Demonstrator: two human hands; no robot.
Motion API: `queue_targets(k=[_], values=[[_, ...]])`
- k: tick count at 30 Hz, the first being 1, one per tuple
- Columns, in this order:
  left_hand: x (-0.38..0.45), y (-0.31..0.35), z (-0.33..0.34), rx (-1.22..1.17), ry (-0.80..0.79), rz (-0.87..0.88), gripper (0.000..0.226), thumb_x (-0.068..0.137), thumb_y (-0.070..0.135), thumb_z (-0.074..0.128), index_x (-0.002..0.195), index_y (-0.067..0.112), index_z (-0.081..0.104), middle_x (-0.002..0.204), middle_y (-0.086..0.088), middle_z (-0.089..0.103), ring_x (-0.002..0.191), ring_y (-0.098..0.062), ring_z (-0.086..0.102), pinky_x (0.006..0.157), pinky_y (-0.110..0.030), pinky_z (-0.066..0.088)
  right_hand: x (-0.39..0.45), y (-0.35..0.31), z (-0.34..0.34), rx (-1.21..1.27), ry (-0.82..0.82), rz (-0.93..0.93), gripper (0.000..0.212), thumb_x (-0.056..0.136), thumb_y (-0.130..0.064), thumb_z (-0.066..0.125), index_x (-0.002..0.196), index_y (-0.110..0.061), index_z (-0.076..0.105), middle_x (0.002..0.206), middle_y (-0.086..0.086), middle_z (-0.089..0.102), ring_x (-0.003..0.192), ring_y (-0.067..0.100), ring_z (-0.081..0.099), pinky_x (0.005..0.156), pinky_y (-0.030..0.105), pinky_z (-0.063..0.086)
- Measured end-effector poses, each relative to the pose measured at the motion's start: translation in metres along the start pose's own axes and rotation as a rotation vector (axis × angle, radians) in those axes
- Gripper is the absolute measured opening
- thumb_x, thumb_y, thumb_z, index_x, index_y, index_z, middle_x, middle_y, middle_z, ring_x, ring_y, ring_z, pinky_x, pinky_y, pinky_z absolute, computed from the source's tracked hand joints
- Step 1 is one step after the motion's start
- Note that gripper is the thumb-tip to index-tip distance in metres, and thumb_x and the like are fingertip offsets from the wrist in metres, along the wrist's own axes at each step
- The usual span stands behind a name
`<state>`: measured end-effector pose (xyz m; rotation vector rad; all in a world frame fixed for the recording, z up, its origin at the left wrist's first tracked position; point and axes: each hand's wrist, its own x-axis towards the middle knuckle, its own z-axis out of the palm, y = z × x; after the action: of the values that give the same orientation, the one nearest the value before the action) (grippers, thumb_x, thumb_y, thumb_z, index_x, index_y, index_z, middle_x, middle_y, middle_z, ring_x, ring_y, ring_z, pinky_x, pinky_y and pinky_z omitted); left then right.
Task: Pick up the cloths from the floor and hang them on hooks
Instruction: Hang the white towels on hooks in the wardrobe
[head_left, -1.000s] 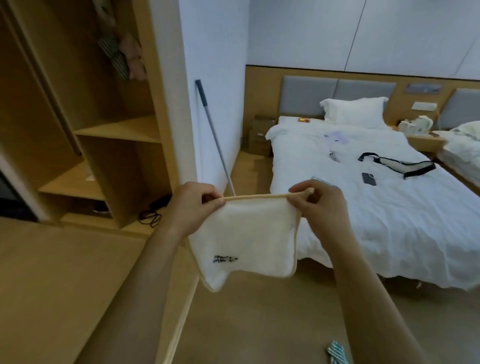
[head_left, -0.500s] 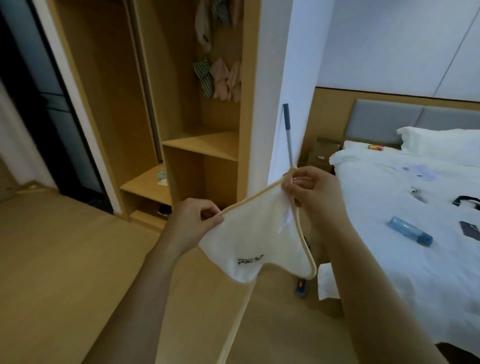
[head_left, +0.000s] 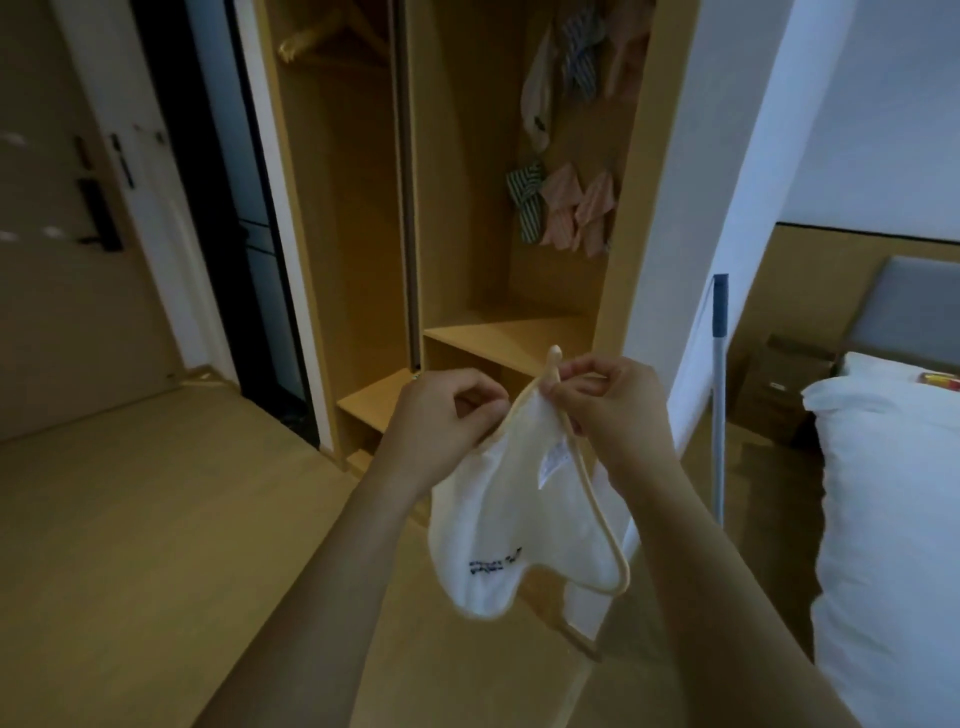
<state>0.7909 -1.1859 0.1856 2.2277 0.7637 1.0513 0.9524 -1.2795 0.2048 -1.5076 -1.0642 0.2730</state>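
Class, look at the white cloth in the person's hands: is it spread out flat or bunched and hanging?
Bunched and hanging. Both hands, left and right, pinch the white cloth at its top, and the rest droops in folds.

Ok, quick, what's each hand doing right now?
Left hand: pinches the white cloth's top edge.
Right hand: pinches the cloth's hanging loop.

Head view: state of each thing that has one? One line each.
white cloth: off the floor, held up, not yet hung
left hand: pinches the cloth's top edge
right hand: pinches the cloth's loop
hanging cloths: up inside the wardrobe
wardrobe: open
mop handle: upright against the wall
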Motion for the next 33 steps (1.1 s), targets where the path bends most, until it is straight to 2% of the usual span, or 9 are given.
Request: queue_targets(k=[5, 7, 11, 13, 15, 18, 23, 30, 33], values=[[0.080, 0.010, 0.004, -0.075, 0.203, 0.089, 0.005, 0.086, 0.032, 0.070, 0.089, 0.030, 0.073, 0.081, 0.017, 0.069, 0.080, 0.003, 0.064, 0.068, -0.013, 0.051, 0.067, 0.004, 0.021, -0.038, -0.023, -0.116, 0.012, 0.078, -0.029, 0.078, 0.079, -0.021, 0.069, 0.061, -0.007, 0.070, 0.058, 0.007, 0.067, 0.061, 0.035, 0.057], [0.108, 0.006, 0.009, -0.051, 0.238, 0.108, 0.003, 0.084, 0.029, 0.073, 0.087, 0.028, 0.074, 0.079, 0.017, 0.070, 0.078, 0.003, 0.064, 0.068, -0.015, 0.052, 0.094, 0.008, 0.027, -0.048, -0.034, -0.148, 0.011, 0.079, -0.030, 0.077, 0.078, -0.022, 0.069, 0.062, -0.008, 0.070, 0.059, 0.005, 0.067, 0.059, 0.032, 0.056], [0.152, -0.010, 0.016, -0.026, 0.277, 0.113, 0.004, 0.082, 0.024, 0.074, 0.082, 0.028, 0.075, 0.074, 0.016, 0.070, 0.073, 0.002, 0.066, 0.067, -0.024, 0.055, 0.141, 0.017, 0.037, -0.054, -0.051, -0.206, 0.011, 0.079, -0.032, 0.077, 0.078, -0.024, 0.069, 0.062, -0.012, 0.070, 0.057, -0.002, 0.065, 0.050, 0.012, 0.044], [0.169, -0.020, 0.017, -0.040, 0.287, 0.110, 0.005, 0.082, 0.024, 0.074, 0.080, 0.028, 0.075, 0.074, 0.016, 0.071, 0.072, 0.001, 0.066, 0.068, -0.029, 0.057, 0.161, 0.021, 0.042, -0.026, -0.064, -0.223, 0.010, 0.079, -0.032, 0.077, 0.079, -0.025, 0.071, 0.063, -0.013, 0.070, 0.059, -0.003, 0.065, 0.051, 0.010, 0.044], [0.187, -0.030, 0.017, -0.052, 0.291, 0.105, 0.004, 0.083, 0.025, 0.074, 0.080, 0.028, 0.075, 0.074, 0.016, 0.071, 0.073, 0.000, 0.067, 0.069, -0.032, 0.058, 0.181, 0.026, 0.049, 0.023, -0.072, -0.227, 0.008, 0.080, -0.034, 0.077, 0.080, -0.027, 0.073, 0.068, -0.012, 0.072, 0.065, 0.000, 0.067, 0.056, 0.015, 0.050], [0.216, -0.048, 0.017, -0.080, 0.295, 0.089, 0.002, 0.082, 0.025, 0.076, 0.082, 0.026, 0.077, 0.074, 0.014, 0.071, 0.072, -0.002, 0.067, 0.070, -0.035, 0.059, 0.213, 0.032, 0.061, 0.143, -0.114, -0.172, 0.003, 0.083, -0.028, 0.074, 0.083, -0.026, 0.075, 0.077, -0.006, 0.074, 0.075, 0.009, 0.071, 0.063, 0.033, 0.058], [0.271, -0.081, 0.012, -0.125, 0.277, 0.096, 0.007, 0.082, 0.022, 0.076, 0.080, 0.028, 0.077, 0.071, 0.015, 0.071, 0.068, -0.001, 0.067, 0.067, -0.034, 0.060, 0.267, 0.039, 0.089, 0.149, -0.073, -0.153, 0.005, 0.085, -0.021, 0.071, 0.083, -0.022, 0.075, 0.079, 0.000, 0.073, 0.076, 0.019, 0.071, 0.067, 0.044, 0.060], [0.373, -0.127, -0.009, -0.190, 0.274, 0.100, 0.007, 0.082, 0.021, 0.075, 0.078, 0.028, 0.075, 0.071, 0.013, 0.070, 0.067, -0.002, 0.067, 0.068, -0.035, 0.060, 0.358, 0.031, 0.133, 0.067, 0.131, -0.162, 0.011, 0.088, -0.018, 0.064, 0.081, -0.023, 0.069, 0.077, -0.003, 0.068, 0.076, 0.017, 0.065, 0.074, 0.040, 0.058], [0.419, -0.140, -0.023, -0.187, 0.280, 0.138, 0.007, 0.082, 0.023, 0.075, 0.078, 0.029, 0.074, 0.071, 0.015, 0.069, 0.069, 0.000, 0.066, 0.068, -0.030, 0.059, 0.402, 0.023, 0.153, 0.040, 0.180, -0.155, 0.011, 0.088, -0.019, 0.063, 0.080, -0.025, 0.068, 0.078, -0.005, 0.068, 0.076, 0.016, 0.066, 0.073, 0.039, 0.058]])
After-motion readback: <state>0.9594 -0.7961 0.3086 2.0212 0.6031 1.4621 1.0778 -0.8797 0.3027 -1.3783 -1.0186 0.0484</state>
